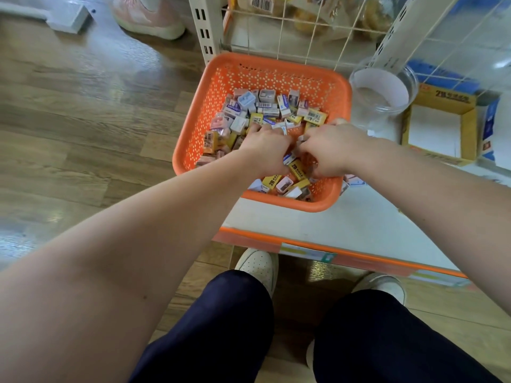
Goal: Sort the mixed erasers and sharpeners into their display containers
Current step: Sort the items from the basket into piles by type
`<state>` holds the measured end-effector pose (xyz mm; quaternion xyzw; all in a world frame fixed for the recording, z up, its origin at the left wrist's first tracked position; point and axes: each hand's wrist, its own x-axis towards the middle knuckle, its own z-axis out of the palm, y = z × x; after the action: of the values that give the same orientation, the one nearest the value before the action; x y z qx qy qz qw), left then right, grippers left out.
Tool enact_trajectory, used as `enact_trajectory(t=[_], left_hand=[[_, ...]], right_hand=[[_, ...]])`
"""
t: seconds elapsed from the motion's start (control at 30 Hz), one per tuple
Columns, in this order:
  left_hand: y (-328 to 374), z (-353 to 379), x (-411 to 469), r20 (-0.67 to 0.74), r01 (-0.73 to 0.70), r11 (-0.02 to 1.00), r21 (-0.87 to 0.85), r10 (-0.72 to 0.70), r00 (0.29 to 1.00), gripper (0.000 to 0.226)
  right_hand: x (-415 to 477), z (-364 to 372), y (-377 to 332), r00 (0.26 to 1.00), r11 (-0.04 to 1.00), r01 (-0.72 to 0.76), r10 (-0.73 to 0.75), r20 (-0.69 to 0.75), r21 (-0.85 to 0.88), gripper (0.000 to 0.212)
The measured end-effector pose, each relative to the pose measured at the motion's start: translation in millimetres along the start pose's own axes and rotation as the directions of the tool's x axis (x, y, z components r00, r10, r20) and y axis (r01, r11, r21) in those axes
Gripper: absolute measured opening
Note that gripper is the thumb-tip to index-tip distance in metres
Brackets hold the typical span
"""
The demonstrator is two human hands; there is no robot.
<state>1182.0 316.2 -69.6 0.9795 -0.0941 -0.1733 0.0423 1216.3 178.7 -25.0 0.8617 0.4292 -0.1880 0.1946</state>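
Down among the mixed erasers [265, 109], my left hand [265, 150] and right hand [329, 153] sit side by side, fingers curled under, gripping what I cannot tell, inside the orange basket [193, 128], with a clear jar [381, 89] at its two o'clock and a yellow display box [470, 128] at three.

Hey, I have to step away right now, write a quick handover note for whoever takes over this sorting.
Left hand: down in the mixed pieces, fingers among them; no grip can be made out.
Right hand: beside it, fingers curled; whether it holds anything is hidden.
Things: the pieces lie in the orange basket on the white shelf; clear jar and yellow display box stand to its right.
Done: nothing visibly sorted; jar and box look empty.
Left: sort every piece into its container.
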Motion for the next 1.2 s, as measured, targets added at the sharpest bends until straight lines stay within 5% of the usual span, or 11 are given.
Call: enact_trajectory(t=[0.2, 0.43, 0.83, 1.0, 1.2], left_hand=[[-4, -2, 0, -0.061, 0.054, 0.994, -0.093, -0.060, 0.996, 0.041], [-4, -10, -3, -0.079, 0.146, 0.950, -0.277, -0.174, 0.982, 0.035], [-3, -18, 1, 0.016, 0.174, 0.944, -0.280, -0.177, 0.984, 0.037], [-12, -25, -5, -0.067, 0.133, 0.777, -0.615, -0.219, 0.973, 0.016], [-25, -28, -10, -0.214, 0.053, 0.589, -0.806, -0.374, 0.902, 0.023]], right_hand=[[3, 4, 0, 0.980, 0.976, -0.120, 0.146, -0.137, 0.184, 0.040], [4, 5, -3, 0.971, 0.975, -0.177, 0.196, -0.138, 0.137, 0.035], [0, -1, -4, 0.986, 0.981, -0.139, 0.150, -0.070, 0.139, 0.026], [-3, -12, 4, 0.985, 0.917, -0.117, 0.155, -0.070, 0.382, 0.039], [-8, -14, 20, 0.951, 0.794, -0.041, 0.217, -0.220, 0.606, 0.040]])
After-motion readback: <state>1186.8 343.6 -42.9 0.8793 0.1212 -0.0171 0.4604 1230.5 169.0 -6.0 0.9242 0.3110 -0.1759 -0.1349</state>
